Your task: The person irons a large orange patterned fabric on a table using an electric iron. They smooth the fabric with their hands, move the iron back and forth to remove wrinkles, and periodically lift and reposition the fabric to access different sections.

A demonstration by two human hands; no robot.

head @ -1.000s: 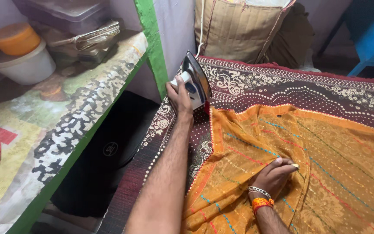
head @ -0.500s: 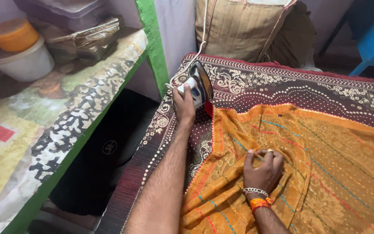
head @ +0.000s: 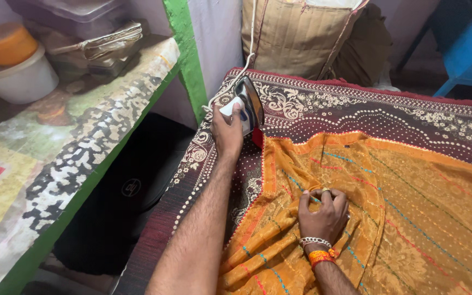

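Left hand (head: 228, 131) grips an iron (head: 245, 109) stood on its heel at the patterned counter's (head: 356, 112) edge; right hand (head: 323, 213) bunches orange cloth (head: 411, 218), apparently being arranged for pressing.

Single head-worn camera, looking steeply down and forward over the person's own arms.

The view originates above and behind both forearms, which enter from the bottom edge and extend away from the lens. The left hand (head: 228, 131) sits near frame centre-left and the right hand (head: 323, 216) lower and right of centre; both are close to the camera. The patterned work surface (head: 389, 117) fills the right half and runs up to a brown cushion (head: 301, 38) at the top edge. A shelf (head: 55, 164) occupies the left side, angled away. No second view is supplied, so no overlap applies.
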